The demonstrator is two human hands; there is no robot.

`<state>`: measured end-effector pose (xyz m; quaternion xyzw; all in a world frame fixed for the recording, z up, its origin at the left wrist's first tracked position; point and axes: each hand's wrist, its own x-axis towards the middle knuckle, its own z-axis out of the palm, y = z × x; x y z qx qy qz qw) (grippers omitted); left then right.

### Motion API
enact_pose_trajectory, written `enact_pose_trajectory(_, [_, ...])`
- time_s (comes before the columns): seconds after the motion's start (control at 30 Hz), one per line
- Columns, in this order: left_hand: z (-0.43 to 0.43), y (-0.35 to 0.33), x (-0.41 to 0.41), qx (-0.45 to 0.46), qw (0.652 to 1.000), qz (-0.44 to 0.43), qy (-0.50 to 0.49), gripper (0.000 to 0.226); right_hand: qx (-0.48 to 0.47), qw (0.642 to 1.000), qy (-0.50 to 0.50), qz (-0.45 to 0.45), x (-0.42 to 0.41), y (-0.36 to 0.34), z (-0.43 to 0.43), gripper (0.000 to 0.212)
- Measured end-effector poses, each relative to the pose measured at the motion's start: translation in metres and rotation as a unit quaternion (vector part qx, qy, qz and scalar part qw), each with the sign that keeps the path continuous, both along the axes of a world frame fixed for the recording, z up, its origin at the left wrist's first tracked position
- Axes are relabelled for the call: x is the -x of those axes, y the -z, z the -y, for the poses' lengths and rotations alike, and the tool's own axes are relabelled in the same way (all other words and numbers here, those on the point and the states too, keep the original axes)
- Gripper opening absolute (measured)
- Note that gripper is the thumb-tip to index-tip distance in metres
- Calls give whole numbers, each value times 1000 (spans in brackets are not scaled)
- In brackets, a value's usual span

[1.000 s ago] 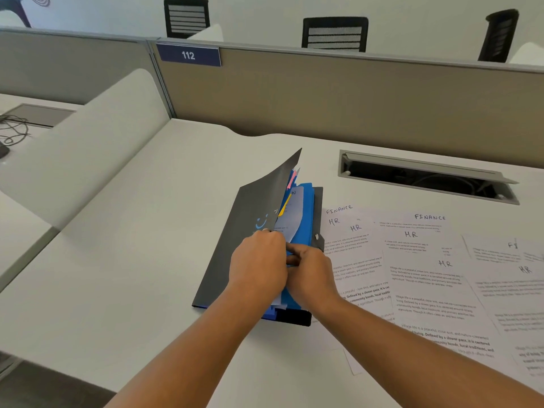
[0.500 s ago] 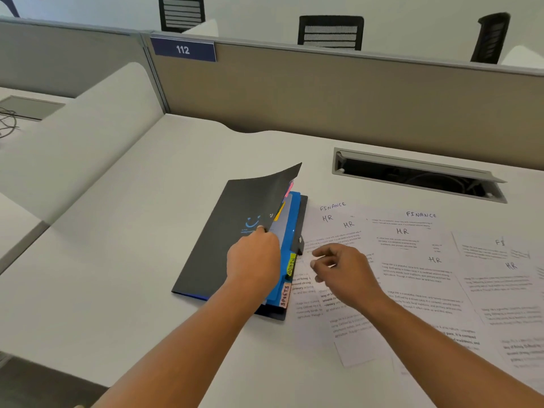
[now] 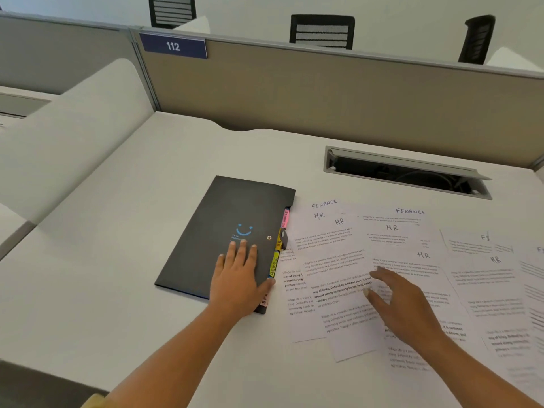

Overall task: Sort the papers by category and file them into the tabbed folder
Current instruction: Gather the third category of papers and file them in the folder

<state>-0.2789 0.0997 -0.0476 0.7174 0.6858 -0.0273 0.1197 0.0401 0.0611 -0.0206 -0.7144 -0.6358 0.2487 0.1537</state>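
A black tabbed folder (image 3: 215,231) with a blue smile mark lies shut on the white desk. Pink, orange, yellow and red tabs (image 3: 275,262) stick out along its right edge. My left hand (image 3: 237,275) lies flat on the cover, fingers straight, pressing it down. To the right, several printed papers (image 3: 332,260) headed HR and FINANCE overlap in a loose spread. My right hand (image 3: 396,298) hovers over them with fingers spread and relaxed, fingertips at or just above the sheets, holding nothing.
An open cable hatch (image 3: 406,172) sits in the desk behind the papers. A beige partition (image 3: 323,92) with a 112 plate (image 3: 173,46) closes the back. A white side divider (image 3: 73,119) stands at the left. The desk's near edge (image 3: 44,369) runs bottom left.
The folder cover, lifted a second ago, has come down flat under my left hand. My right hand left the folder's tabs and moved right over the papers.
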Motion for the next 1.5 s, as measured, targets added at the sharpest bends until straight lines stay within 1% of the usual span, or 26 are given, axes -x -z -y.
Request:
enact_pose_trajectory(0.13, [7, 18, 8, -15, 999, 15, -37, 89, 26, 994, -20, 100, -15, 20, 8, 67])
enact_pose_trajectory(0.27, [5, 21, 16, -38, 998, 22, -52, 90, 44, 991, -29, 122, -18, 32, 9, 75])
enact_pose_trajectory(0.43, [3, 23, 23, -37, 998, 23, -52, 90, 42, 988, -43, 141, -18, 40, 10, 81])
enact_pose_trajectory(0.53, [1, 21, 22, -23, 998, 25, -54, 90, 37, 989, -43, 133, -17, 40, 11, 79])
enact_pose_trajectory(0.6, [-1, 16, 18, -16, 997, 46, -64, 88, 28, 992, -33, 118, -18, 37, 12, 78])
enact_pose_trajectory(0.67, [1, 5, 9, -35, 995, 68, -69, 86, 18, 995, -16, 97, -20, 32, 13, 76])
enact_pose_trajectory(0.73, [8, -6, -6, -66, 989, 110, -67, 82, 11, 997, -2, 79, -24, 28, 16, 74])
enact_pose_trajectory(0.83, [26, -20, -41, -87, 970, 215, -70, 77, 5, 998, 9, 59, -35, 24, 22, 71])
enact_pose_trajectory(0.9, [41, -29, -72, -87, 947, 297, -81, 72, 6, 999, 27, 29, -46, 21, 26, 68])
enact_pose_trajectory(0.97, [56, -36, -103, -60, 921, 369, -108, 67, 5, 999, 42, 4, -60, 19, 31, 66])
enact_pose_trajectory(1.0, [62, -38, -117, -39, 913, 390, -114, 66, 3, 999, 46, -1, -67, 18, 34, 65])
enact_pose_trajectory(1.03, [68, -37, -132, -18, 912, 395, -106, 65, 2, 999, 49, -2, -76, 16, 37, 65])
enact_pose_trajectory(1.13, [82, -36, -169, 36, 927, 369, -54, 67, -3, 998, 62, 6, -97, 13, 46, 64])
enact_pose_trajectory(1.17, [85, -37, -182, 55, 925, 371, -60, 67, 0, 998, 58, 14, -105, 12, 50, 66])
enact_pose_trajectory(1.2, [88, -40, -194, 77, 916, 384, -84, 66, 8, 999, 47, 27, -113, 11, 55, 68])
enact_pose_trajectory(1.23, [90, -43, -205, 99, 899, 408, -122, 64, 18, 998, 33, 43, -120, 11, 59, 72])
enact_pose_trajectory(1.3, [92, -47, -225, 136, 857, 454, -205, 61, 47, 996, 8, 72, -133, 12, 65, 80])
enact_pose_trajectory(1.37, [92, -47, -241, 158, 825, 477, -260, 62, 76, 994, -9, 82, -143, 15, 69, 88])
enact_pose_trajectory(1.43, [91, -47, -254, 158, 809, 486, -291, 64, 92, 993, -21, 77, -148, 18, 72, 92])
enact_pose_trajectory(1.5, [88, -48, -264, 156, 797, 489, -316, 64, 88, 992, -34, 81, -151, 21, 74, 93])
